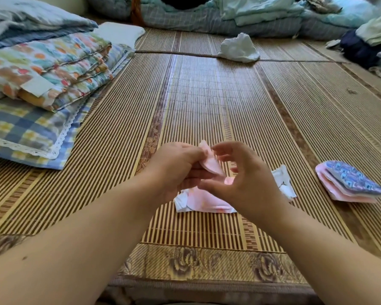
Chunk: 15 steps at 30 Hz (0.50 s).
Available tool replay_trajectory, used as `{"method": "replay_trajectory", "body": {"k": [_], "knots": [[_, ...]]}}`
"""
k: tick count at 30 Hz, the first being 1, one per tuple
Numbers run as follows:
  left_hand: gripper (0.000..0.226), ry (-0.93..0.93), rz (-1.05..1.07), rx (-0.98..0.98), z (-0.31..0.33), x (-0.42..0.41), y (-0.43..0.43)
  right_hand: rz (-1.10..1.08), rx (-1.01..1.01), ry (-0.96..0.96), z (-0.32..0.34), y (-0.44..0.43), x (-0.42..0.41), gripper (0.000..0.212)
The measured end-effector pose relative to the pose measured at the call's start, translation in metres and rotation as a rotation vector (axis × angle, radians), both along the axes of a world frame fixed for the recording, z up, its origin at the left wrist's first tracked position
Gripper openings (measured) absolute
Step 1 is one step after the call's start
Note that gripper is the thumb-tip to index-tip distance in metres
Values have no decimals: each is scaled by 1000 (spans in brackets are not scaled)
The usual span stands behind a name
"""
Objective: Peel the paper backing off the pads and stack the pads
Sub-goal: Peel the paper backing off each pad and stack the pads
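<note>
The left hand [180, 166] is pinching a pink pad [210, 160] above the mat [207, 95] near its front edge, steadying it while the right hand [244, 179], fingers loosely curled, is reaching for its backing. Stacked pads [350, 182] are waiting rightward.

Both bare forearms reach in from the bottom and meet in the middle. Left hand [176, 166] is curled closed, thumb pressed to fingers in a pinch. Right hand [249, 183] sits just beside it, fingers arched, thumb and forefinger nearly touching.
</note>
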<state>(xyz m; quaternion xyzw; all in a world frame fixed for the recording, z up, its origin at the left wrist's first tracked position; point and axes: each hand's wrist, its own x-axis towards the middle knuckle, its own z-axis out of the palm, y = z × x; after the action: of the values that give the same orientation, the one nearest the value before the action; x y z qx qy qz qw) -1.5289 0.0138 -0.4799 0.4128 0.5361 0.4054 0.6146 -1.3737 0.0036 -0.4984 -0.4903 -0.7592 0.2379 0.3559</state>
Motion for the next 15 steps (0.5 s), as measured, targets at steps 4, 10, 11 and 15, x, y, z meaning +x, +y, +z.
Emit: {"method": "replay_trajectory", "body": {"k": [4,10,11,15], "knots": [[20,-62,-62,30,5,4,-1,-108,-38,20,-6,4,13,19],[17,437,-267,263,-2,7,-9,-373,-58,344,11,29,76,14],[14,593,-296,319,-7,7,-9,-470,-40,395,14,34,97,12],[18,997,-326,426,-26,8,-6,-884,91,244,16,41,184,8]]}}
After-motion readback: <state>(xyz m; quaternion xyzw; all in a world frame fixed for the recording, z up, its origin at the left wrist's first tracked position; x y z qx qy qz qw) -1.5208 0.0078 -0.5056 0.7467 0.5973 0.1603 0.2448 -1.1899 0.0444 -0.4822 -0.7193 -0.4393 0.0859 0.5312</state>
